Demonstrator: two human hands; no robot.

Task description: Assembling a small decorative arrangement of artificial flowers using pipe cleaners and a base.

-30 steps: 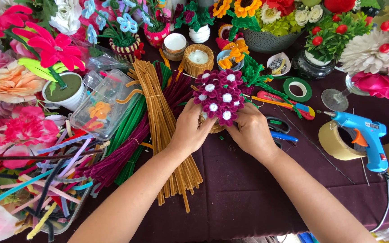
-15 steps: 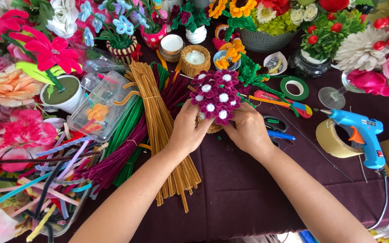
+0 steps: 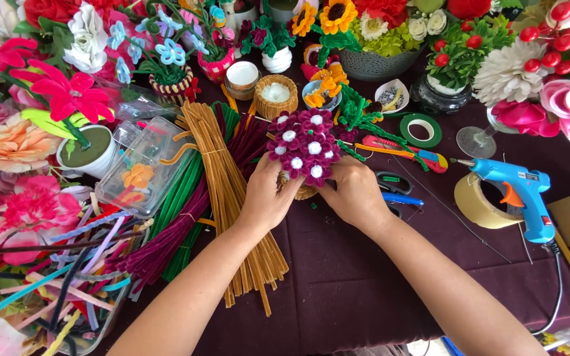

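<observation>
Nearest the camera, two bare forearms reaching up across the dark purple tabletop (image 3: 338,290) toward one landmark: a purple pipe-cleaner bouquet (image 3: 305,145) with white flower centres, seated in a small woven basket (image 3: 301,190) at the middle of the scene. Left hand (image 3: 265,198) cupped against the bouquet's left underside, fingers (image 3: 273,170) curled and grasping the basket and lower blooms. Right hand (image 3: 357,191) pressed to the bouquet's right side, fingers (image 3: 338,168) bent around its base and stems — both hands closed on it, touching it, neither released. Left of the bouquet, a fanned bundle of tan pipe cleaners (image 3: 232,198) running down under the left wrist, with green and maroon bundles (image 3: 173,224) just beside it and a clear plastic box (image 3: 140,168) farther left. Right of the bouquet, scissors with blue handles (image 3: 394,191) near the right hand, then a roll of tan tape (image 3: 479,201) and a blue glue gun (image 3: 516,191) resting on it, well apart from the hands. Beyond the bouquet, a small woven pot (image 3: 275,95) with a white filling, a roll of green tape (image 3: 420,128) — and, farthest back, a row of potted craft flowers including sunflowers (image 3: 328,16).
</observation>
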